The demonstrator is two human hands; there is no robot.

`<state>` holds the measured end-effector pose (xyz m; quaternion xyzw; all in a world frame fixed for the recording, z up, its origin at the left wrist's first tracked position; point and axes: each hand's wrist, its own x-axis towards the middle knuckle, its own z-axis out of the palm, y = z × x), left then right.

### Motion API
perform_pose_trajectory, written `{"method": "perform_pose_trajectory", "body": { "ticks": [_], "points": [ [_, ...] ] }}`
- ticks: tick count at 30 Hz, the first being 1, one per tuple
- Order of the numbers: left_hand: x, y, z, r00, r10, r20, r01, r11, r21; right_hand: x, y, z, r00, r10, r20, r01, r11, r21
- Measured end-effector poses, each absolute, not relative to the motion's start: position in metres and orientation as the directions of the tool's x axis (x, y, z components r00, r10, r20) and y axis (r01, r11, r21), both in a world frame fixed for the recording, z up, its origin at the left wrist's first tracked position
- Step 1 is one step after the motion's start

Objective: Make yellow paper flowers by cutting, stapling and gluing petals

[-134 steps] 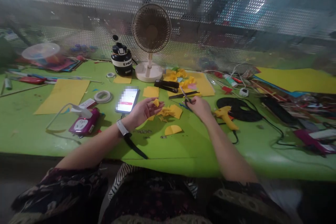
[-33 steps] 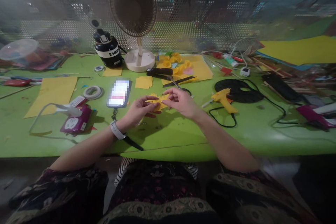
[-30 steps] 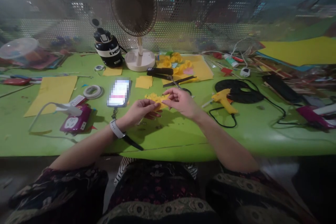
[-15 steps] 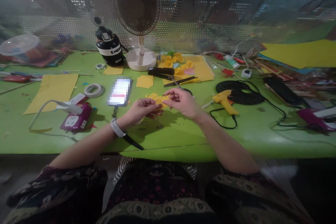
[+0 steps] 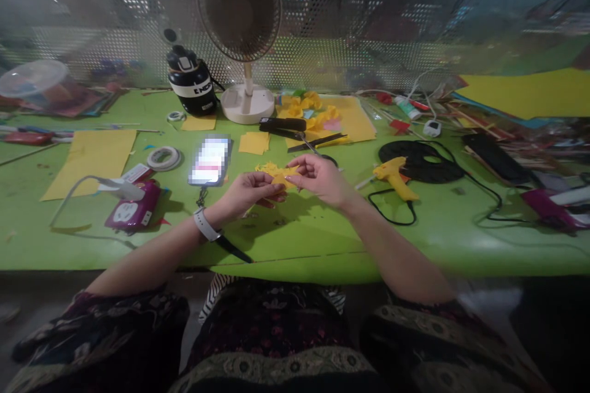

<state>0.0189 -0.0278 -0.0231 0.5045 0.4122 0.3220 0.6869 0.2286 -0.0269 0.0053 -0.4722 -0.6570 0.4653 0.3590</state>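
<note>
Both hands meet over the green table, pinching one piece of yellow paper (image 5: 290, 177). My left hand (image 5: 251, 193) grips its left side between thumb and fingers. On the other side, my right hand (image 5: 322, 179) holds the paper's right edge with thumb and index finger. Small yellow paper scraps (image 5: 270, 167) show just behind the fingertips; whether they are part of the held piece I cannot tell. Beyond the hands lie scissors (image 5: 313, 146), partly hidden by my right hand, and a stack of small yellow paper squares (image 5: 254, 143).
A lit phone (image 5: 210, 161) lies left of the hands, beside a tape roll (image 5: 164, 158) and a purple power strip (image 5: 133, 212). To the right is a yellow glue gun (image 5: 394, 175) with its cord. A fan (image 5: 249, 104), bottle (image 5: 191, 89) and stapler (image 5: 288, 126) stand or lie behind.
</note>
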Motion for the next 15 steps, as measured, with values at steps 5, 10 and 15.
{"method": "perform_pose_trajectory", "body": {
  "ticks": [5,10,15],
  "points": [
    [0.0186,-0.0281,-0.0225,0.452,0.857,-0.247,-0.024,0.289,0.957,0.2286,-0.0266,0.0047,-0.295,0.955,0.028,0.285,0.116,-0.951],
    [0.0184,-0.0287,-0.0216,0.46,0.852,-0.251,-0.035,0.3,0.953,0.2281,-0.0272,0.0056,-0.288,0.957,0.015,0.289,0.102,-0.952],
    [0.0181,-0.0274,-0.0246,0.46,0.849,-0.262,-0.058,0.323,0.945,0.2283,-0.027,0.0048,-0.296,0.955,0.011,0.286,0.1,-0.953]
  ]
}}
